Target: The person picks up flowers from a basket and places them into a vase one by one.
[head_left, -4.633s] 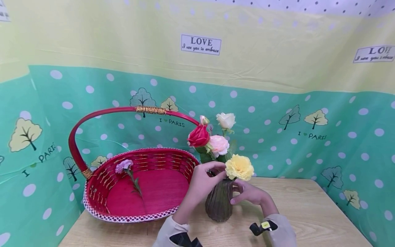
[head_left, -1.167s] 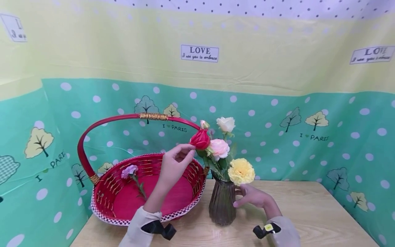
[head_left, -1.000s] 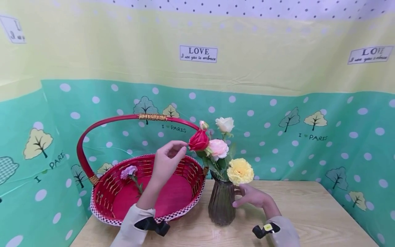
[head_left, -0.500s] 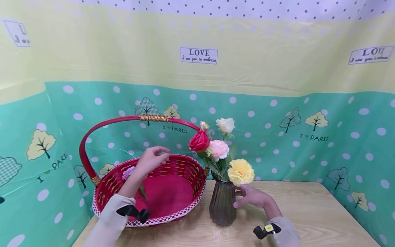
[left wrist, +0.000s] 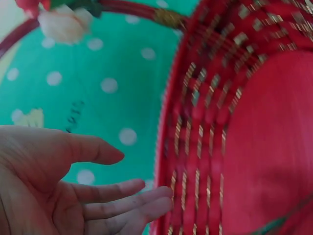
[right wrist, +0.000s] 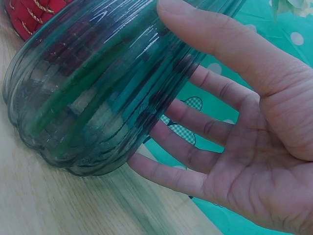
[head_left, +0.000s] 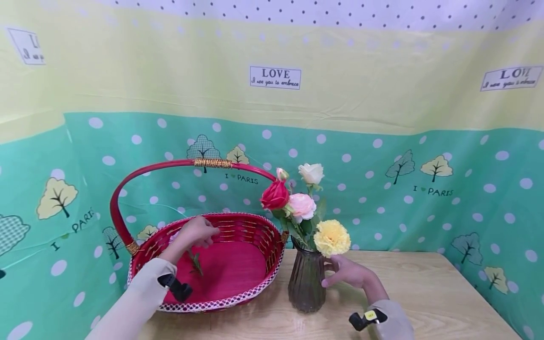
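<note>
My left hand [head_left: 199,231] hovers over the left part of a red woven basket [head_left: 238,295], holding nothing; its fingers extend loosely in the left wrist view. Behind it lies a purple carnation [head_left: 173,237], mostly hidden, its leafy stem [head_left: 195,264] showing below the hand. My right hand [head_left: 348,272] holds a ribbed, dark glass vase [head_left: 307,283], thumb on the near side and fingers round the back in the right wrist view. The vase stands upright with a red rose [head_left: 275,194], a pink rose [head_left: 302,207], a white rose [head_left: 311,173] and a yellow carnation [head_left: 332,237].
The basket's tall arched handle [head_left: 148,166] rises over it, its right end passing behind the red rose. Both stand on a light wooden table [head_left: 408,283]. A green and yellow printed curtain [head_left: 365,156] hangs behind and at the sides.
My left hand has gone from the vase's flowers, where it last touched the red rose, left and down over the basket, covering most of the purple carnation. My right hand stays at the vase.
</note>
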Tool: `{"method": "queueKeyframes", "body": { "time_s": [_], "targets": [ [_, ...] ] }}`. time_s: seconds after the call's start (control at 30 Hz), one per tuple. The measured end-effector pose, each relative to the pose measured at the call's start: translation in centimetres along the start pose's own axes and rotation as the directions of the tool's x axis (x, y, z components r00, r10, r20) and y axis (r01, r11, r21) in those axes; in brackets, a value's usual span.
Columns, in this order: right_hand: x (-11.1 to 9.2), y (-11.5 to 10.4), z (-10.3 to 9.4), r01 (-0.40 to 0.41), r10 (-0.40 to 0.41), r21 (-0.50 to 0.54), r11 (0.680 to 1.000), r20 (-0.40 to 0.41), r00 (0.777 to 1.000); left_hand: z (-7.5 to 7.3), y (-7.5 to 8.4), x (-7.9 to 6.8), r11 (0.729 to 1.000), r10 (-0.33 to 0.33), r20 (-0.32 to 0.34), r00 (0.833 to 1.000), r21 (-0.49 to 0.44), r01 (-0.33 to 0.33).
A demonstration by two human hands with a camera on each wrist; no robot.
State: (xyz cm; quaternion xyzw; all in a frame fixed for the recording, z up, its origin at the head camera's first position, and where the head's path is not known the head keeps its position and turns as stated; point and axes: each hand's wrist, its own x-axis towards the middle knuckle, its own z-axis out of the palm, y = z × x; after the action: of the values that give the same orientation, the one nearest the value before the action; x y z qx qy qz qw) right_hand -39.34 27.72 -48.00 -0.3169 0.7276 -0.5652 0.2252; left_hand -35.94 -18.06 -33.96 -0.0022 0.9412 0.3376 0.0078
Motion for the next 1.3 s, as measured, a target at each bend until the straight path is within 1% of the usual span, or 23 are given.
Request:
{"method": "queueKeyframes", "body": {
  "time_s": [0.1, 0.23, 0.37, 0.5, 0.6, 0.83, 1.0, 1.17, 1.23, 1.3],
  "targets": [
    [0.0, 0.0, 0.0, 0.001, -0.001, 0.0, 1.0, 0.0, 1.0, 0.0, -1.1, 0.3, 0.999, -0.028, 0.017, 0.999, 0.029, 0.028],
    [0.0, 0.0, 0.0, 0.002, -0.002, 0.006, 1.0, 0.002, 1.0, -0.2, -2.4, 0.5, 0.995, -0.098, 0.063, 0.993, 0.009, 0.098],
    [0.1, 0.0, 0.1, 0.004, -0.004, 0.016, 1.0, 0.008, 1.0, -0.2, -3.3, 0.6, 0.987, -0.16, 0.117, 0.98, 0.018, 0.158],
    [0.1, 0.0, 0.1, 0.007, -0.007, 0.019, 1.0, 0.01, 1.0, 0.1, -3.8, 0.6, 0.975, -0.216, 0.158, 0.964, 0.082, 0.205],
    [0.0, 0.0, 0.0, 0.004, -0.004, 0.019, 1.0, 0.009, 1.0, 0.5, -4.0, 0.6, 0.966, -0.248, 0.187, 0.95, 0.124, 0.228],
    [-0.1, -0.2, 0.1, -0.011, 0.011, 0.011, 1.0, 0.004, 1.0, 1.4, -4.8, 0.7, 0.949, -0.3, 0.214, 0.93, 0.165, 0.268],
    [-0.2, -0.1, 0.1, -0.014, 0.014, 0.022, 1.0, 0.01, 1.0, 1.9, -4.8, 0.7, 0.928, -0.364, 0.231, 0.902, 0.174, 0.33],
    [-0.1, -0.4, 0.1, -0.022, 0.022, 0.017, 1.0, 0.004, 1.0, 2.1, -4.8, 0.8, 0.903, -0.427, 0.229, 0.875, 0.149, 0.402],
    [-0.1, -0.4, 0.2, -0.025, 0.025, 0.007, 1.0, 0.001, 1.0, 2.2, -4.8, 0.9, 0.898, -0.44, 0.231, 0.868, 0.138, 0.418],
    [-0.1, -0.5, 0.2, -0.031, 0.031, -0.002, 1.0, -0.005, 1.0, 2.3, -4.9, 1.1, 0.893, -0.45, 0.247, 0.858, 0.154, 0.423]
  ]
}}
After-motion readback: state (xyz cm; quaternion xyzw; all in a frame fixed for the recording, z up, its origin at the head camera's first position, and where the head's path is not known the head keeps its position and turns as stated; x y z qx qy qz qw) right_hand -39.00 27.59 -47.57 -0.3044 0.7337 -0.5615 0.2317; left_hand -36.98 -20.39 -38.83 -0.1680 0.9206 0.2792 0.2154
